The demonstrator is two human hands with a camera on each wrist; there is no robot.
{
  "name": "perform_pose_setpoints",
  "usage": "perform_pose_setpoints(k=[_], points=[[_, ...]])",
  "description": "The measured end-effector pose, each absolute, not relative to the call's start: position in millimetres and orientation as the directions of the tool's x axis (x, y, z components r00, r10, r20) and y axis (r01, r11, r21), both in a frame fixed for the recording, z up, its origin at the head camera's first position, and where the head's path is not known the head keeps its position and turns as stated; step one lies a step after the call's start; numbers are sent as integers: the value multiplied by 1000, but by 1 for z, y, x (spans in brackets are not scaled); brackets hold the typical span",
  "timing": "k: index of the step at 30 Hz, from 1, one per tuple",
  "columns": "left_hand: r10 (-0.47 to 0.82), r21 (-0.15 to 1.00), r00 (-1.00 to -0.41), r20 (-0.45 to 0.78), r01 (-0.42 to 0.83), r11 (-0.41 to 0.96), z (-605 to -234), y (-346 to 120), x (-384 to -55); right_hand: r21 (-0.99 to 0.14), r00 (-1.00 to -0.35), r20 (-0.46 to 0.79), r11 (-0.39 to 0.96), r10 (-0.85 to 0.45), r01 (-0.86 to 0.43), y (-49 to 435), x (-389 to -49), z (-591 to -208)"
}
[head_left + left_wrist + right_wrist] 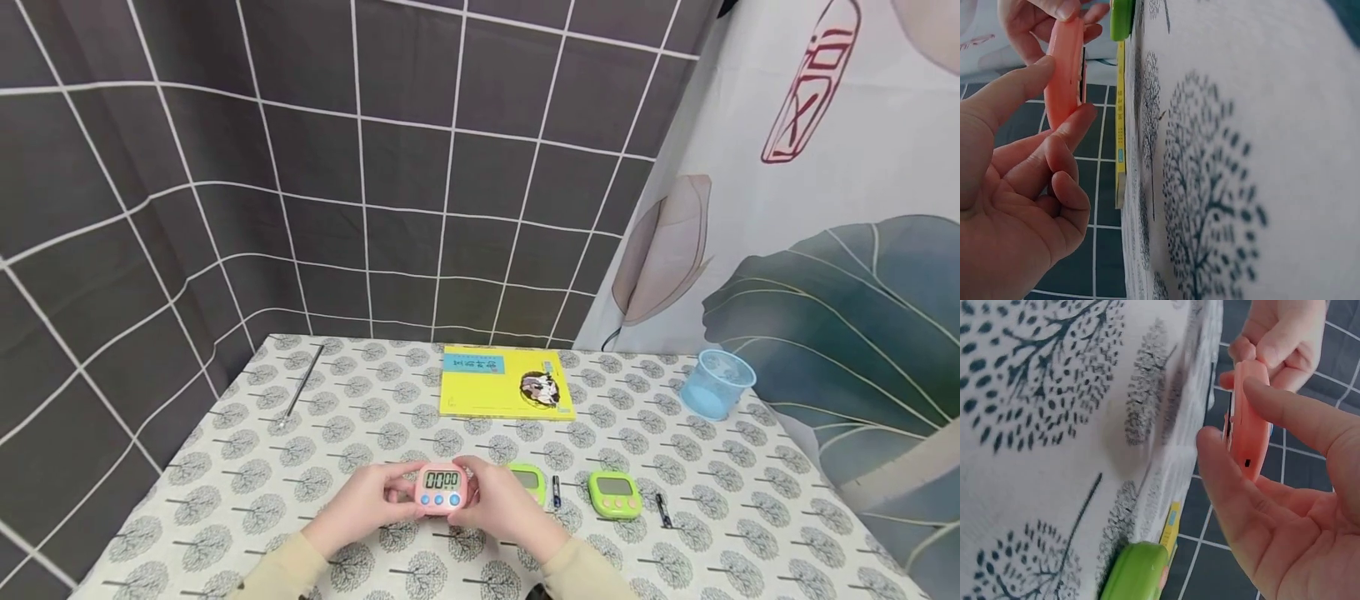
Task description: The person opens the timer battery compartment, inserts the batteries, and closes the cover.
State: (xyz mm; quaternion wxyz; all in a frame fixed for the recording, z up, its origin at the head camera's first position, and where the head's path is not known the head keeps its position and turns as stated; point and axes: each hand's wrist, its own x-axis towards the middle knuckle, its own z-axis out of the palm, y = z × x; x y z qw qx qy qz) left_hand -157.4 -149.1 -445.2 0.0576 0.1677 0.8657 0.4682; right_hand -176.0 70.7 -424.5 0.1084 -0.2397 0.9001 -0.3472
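I'm holding a pink, rounded plastic timer (439, 490).
My left hand (366, 498) and right hand (504, 502) are pinching opposite ends, its long axis running left to right.

Table (225, 492): pale covering, grey tree print. Yellow book (507, 382) flat near far edge, blue label panel at its upper left. Thin dark rod (304, 382) lying slantwise at far left. Light-blue tub (711, 390) toward far right corner. Behind: dark cloth (408, 162), white grid; at right, pale hanging (742, 250), large leaf print, red mark.
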Motion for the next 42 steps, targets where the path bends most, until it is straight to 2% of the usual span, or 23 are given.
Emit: perform_pose_setpoints(k=[7,16,27,42], points=[[333,801,-941,65,248,545,-446,-147,-161,-647,-863,-4,659,-505,-383,63,-178,-428],[275,777,-961,30,196,599,-447,-146,-160,-578,-872,3,710,-490,-401,49,-183,-433],[291,705,-954,68,252,663,-445,-150,-158,-553,-876,-4,731,-483,-400,39,-185,-435],[294,687,-953,74,263,677,-448,-154,-164,-493,-880,-36,775,-473,-396,33,-189,-439]])
